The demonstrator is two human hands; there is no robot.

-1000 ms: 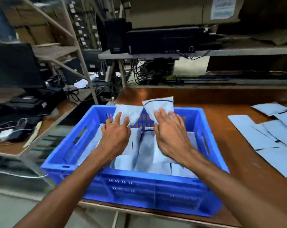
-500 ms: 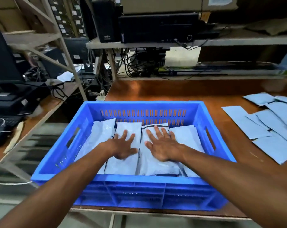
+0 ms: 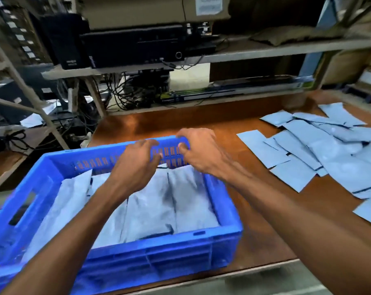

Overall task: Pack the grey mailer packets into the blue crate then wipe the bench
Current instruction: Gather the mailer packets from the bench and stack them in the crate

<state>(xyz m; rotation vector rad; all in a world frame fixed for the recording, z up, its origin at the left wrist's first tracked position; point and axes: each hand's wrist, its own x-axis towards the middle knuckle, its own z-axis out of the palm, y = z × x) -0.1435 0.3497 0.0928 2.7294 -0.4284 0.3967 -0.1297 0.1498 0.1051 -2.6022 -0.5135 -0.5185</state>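
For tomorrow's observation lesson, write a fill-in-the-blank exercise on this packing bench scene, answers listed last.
1. The grey packets in the crate lie in a ____.
2. The crate is coloured ____.
3. The loose packets lie on the bench to the crate's ____.
4. Both hands, left and right, reach to the crate's ____ wall.

Answers: row; blue; right; far

One blue crate (image 3: pixel 108 258), two hands, and grey mailer packets (image 3: pixel 320 158) too overlapped to count.
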